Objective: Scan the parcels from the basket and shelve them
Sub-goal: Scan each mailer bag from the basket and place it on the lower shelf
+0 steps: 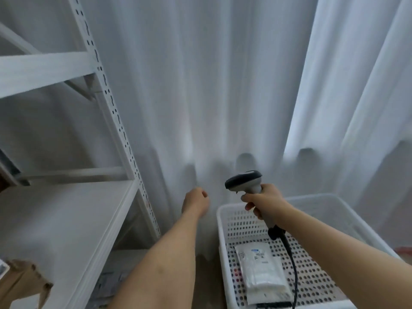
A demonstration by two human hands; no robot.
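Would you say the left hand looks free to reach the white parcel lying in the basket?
Probably yes. The left hand holds nothing and hangs just left of the white perforated basket. The white parcel lies uncovered inside; only the scanner cord runs along its right side.

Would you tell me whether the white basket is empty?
Not empty: a white parcel lies flat on the basket's perforated floor.

White parcel (263, 273) in basket (225, 241), near right: printed label at its far end, blue mark and dark print, too blurred to read. Sideways marking at label's left edge, possibly "20", uncertain.
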